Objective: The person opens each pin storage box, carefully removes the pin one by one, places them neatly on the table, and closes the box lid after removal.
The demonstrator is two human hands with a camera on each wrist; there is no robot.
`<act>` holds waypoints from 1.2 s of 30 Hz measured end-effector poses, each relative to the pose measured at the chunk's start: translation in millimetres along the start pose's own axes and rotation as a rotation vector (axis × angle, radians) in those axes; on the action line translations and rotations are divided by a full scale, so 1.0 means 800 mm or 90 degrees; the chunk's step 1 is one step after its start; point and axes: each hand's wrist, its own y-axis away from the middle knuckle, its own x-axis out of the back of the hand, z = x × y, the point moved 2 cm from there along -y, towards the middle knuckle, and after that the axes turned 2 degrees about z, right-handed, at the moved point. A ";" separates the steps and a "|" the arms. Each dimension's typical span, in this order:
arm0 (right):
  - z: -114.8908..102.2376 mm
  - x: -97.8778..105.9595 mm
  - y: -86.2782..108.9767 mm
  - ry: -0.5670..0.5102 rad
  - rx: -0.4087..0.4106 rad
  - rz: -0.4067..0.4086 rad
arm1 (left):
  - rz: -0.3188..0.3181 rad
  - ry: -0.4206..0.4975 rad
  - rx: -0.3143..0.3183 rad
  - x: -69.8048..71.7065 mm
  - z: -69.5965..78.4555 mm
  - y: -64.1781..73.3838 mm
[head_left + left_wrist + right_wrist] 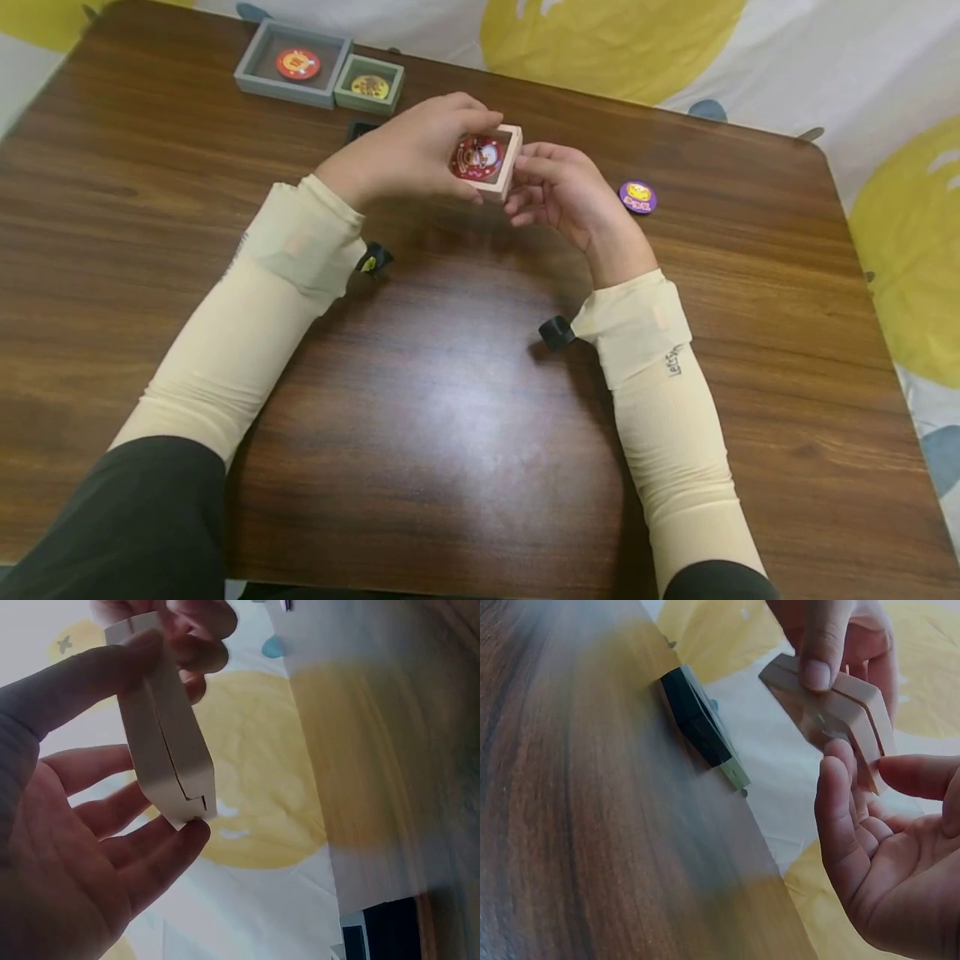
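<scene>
From my head view, I have the pale wooden frame (511,158) up over the far part of the table (450,458), directly between my hands, its face with the red badge (478,157) tilted up toward me. My left hand (408,150) grips it from the left, opened only as wide as the frame, with the left thumb (459,187) on the near edge and fingers on the far one. My right hand (570,196) meets the right edge. The face looks nearly square, so I cannot pick out a long axis there; both hands are at the frame, and the purple badge (638,197) lies to the right, nearer my right hand. From my left wrist, I see the frame edge-on: a seam (163,750) runs lengthwise along the narrow side, ending in a small step by my left fingertips, with my right fingers toward the opposite end. From my right wrist, the frame shows as two layers; my right thumb and index finger nearly close, pinching its corner on opposite sides, the other fingers loosely bent. The relation that matters, I judge, is how that right-hand pinch sits against the seam; I cannot tell whether it takes one layer or both.
</scene>
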 end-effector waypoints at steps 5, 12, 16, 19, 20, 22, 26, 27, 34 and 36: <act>0.001 0.000 -0.001 0.019 -0.006 -0.001 | -0.001 -0.015 -0.005 0.004 0.000 0.000; 0.003 0.001 0.000 0.022 -0.011 0.001 | 0.005 -0.011 -0.002 0.002 0.001 0.000; 0.002 0.000 0.000 0.025 -0.011 0.005 | 0.000 -0.015 0.011 0.002 0.000 0.000; 0.001 -0.001 0.001 0.033 -0.012 0.008 | -0.005 -0.017 0.015 0.002 0.000 0.000; 0.001 -0.002 0.001 0.036 -0.012 0.007 | -0.006 -0.018 0.017 0.003 0.000 0.000; 0.001 -0.002 0.001 0.040 -0.012 0.007 | -0.009 -0.019 0.020 0.002 0.000 0.001; 0.001 -0.002 0.002 0.049 -0.013 0.002 | -0.014 -0.014 0.019 0.001 0.000 0.000; 0.001 -0.002 0.002 0.054 -0.013 0.000 | -0.015 -0.013 0.018 0.001 0.000 0.000; 0.005 0.001 0.000 0.089 -0.036 0.001 | 0.012 -0.008 0.007 0.004 0.001 0.000; 0.006 0.002 0.000 0.093 -0.038 0.002 | 0.016 0.005 0.008 0.004 0.001 0.000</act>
